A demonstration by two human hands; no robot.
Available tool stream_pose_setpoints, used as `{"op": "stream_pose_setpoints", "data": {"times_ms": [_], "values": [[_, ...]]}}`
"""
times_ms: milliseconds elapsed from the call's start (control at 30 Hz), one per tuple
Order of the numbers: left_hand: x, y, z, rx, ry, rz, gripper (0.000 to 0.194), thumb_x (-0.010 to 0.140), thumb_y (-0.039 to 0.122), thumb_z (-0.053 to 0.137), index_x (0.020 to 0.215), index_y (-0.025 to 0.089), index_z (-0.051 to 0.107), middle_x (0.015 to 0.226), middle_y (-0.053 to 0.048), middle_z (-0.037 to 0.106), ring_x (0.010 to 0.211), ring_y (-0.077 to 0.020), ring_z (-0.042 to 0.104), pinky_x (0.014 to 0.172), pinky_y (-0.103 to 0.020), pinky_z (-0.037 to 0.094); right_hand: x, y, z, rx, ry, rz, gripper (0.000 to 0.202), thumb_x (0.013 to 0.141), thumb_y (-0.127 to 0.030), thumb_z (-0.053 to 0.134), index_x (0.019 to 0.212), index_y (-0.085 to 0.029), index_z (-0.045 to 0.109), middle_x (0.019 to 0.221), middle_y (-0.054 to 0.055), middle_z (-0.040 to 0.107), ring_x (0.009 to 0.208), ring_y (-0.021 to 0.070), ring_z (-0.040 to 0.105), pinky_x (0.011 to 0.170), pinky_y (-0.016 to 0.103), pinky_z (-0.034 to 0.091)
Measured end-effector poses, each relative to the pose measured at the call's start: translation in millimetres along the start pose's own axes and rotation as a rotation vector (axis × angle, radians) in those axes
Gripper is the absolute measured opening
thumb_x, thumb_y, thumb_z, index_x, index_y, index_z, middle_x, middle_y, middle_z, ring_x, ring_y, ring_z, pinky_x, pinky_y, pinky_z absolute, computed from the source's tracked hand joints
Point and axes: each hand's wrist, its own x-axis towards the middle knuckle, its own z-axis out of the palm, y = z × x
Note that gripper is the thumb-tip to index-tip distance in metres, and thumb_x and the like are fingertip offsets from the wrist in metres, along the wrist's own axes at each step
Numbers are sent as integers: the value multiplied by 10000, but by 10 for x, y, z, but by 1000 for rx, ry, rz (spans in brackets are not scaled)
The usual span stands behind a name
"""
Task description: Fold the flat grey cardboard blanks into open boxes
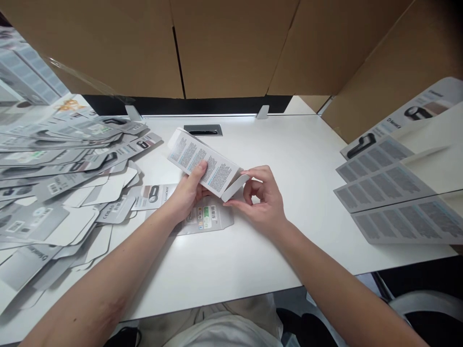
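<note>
Small carton [208, 161] held up over the white table [253, 262], between the two hands, tilted, its far end up and to the left, its near end down toward the right hand. Left hand [186, 195] clamped on the carton: thumb flat on the printed face, fingers curled under the near side. Right hand [264, 197] at the near end, thumb and forefinger on opposite ends of the end flap [235, 188], which stands partly open. Hands apart from each other, the carton bridging them.

Beneath the left hand and carton, a flattened box [211, 214] lies on the table, barcode and green label showing. Left of it, a heap of flattened boxes [72, 166], loosely fanned and overlapping, over the left part of the table. To the right, printed cardboard blanks [401, 209] lean in layers, pale inner sides partly showing. Dark slot plate [203, 130] set in the tabletop toward the back, pale brackets [263, 112] along the rear edge. Brown cardboard [227, 48] walls the far side and the right. Wearer's lap in light cloth [224, 327] below the front edge.

Count: carton in hand, one; slot plate, one; brackets, two; hands, two. Heap and leaning blanks overlap too much for a sure count.
</note>
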Motion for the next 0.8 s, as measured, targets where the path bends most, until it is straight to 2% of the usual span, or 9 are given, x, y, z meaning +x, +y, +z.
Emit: {"op": "stream_pose_setpoints", "data": {"times_ms": [167, 333, 467, 600, 800], "values": [[3, 2, -10, 1, -21, -19, 764, 984, 721, 928, 1527, 224, 724, 1292, -168, 916, 1205, -407, 908, 1026, -499, 766, -7, -10, -19, -103, 21, 17, 666, 935, -470, 1082, 1484, -420, 708, 1262, -4, 646, 593, 73, 477, 483, 308, 533], [6, 5, -2, -10, -4, -20, 744, 1007, 705, 903, 1568, 259, 704, 1315, -156, 914, 1234, -410, 902, 1034, -513, 772, -21, -7, -47, -291, 53, -73, 750, 974, -516, 1046, 1637, -470, 699, 1242, 16, 672, 599, 94, 470, 477, 324, 560], [2, -4, 23, 1, 39, 28, 708, 1010, 709, 897, 1523, 253, 724, 1306, -154, 913, 1271, -409, 889, 1067, -522, 762, -38, 14, -65, -431, 56, -92, 856, 972, -567, 1033, 1735, -472, 658, 1221, 38, 677, 621, 119, 463, 460, 330, 565], [2, -11, 33, 9, 77, 60, 705, 994, 715, 912, 1496, 259, 719, 1331, -155, 906, 1306, -416, 874, 1080, -533, 755, -43, 13, -69, -470, 42, -110, 889, 986, -572, 1015, 1778, -468, 626, 1216, 43, 677, 647, 132, 487, 475, 325, 584], [0, -3, 28, 0, 93, 30, 804, 973, 758, 915, 1565, 274, 667, 1366, -152, 893, 1305, -407, 873, 1094, -539, 748, -23, -21, -59, -489, 34, -122, 875, 1040, -573, 964, 1817, -474, 574, 1206, 37, 676, 656, 137, 511, 501, 326, 601]]}}
